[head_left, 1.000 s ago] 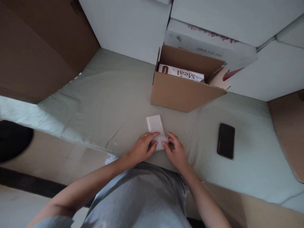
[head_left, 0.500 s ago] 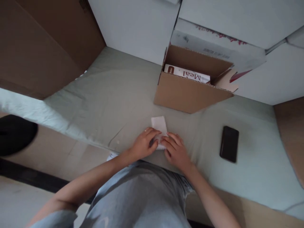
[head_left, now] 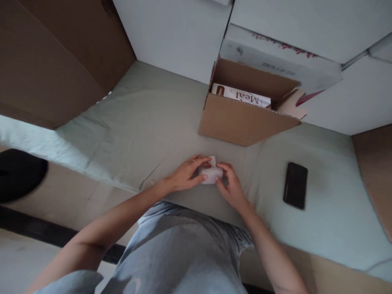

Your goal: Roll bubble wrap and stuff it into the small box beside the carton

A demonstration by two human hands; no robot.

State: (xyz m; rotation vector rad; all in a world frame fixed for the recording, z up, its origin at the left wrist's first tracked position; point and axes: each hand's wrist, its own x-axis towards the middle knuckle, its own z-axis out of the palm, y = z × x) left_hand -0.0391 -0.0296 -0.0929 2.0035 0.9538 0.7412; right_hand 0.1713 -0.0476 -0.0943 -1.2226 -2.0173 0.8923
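In the head view, a small white sheet [head_left: 211,176], soft like tissue or thin cloth, is bunched or rolled into a short bundle with a narrow end sticking out at the far side. My left hand [head_left: 186,173] has its thumb on the near left edge of the bundle and its fingers curled over the far left. From the right, my right hand [head_left: 230,187] pinches the other end between thumb and forefinger. Whether anything is wrapped inside cannot be seen. The bundle is just over the pale green bed sheet [head_left: 159,122], near its front edge.
An open cardboard box [head_left: 245,122] stands ahead, holding a white box marked "Meal" [head_left: 254,97]. A black phone [head_left: 295,185] lies to the right. A large brown carton [head_left: 39,73] is at the left, and white cabinet fronts [head_left: 171,36] rise behind.
The white sheet was a flat strip under both hands; now it is rolled or folded into a shorter bundle. Both hands have moved slightly away from my body and curled round its ends.
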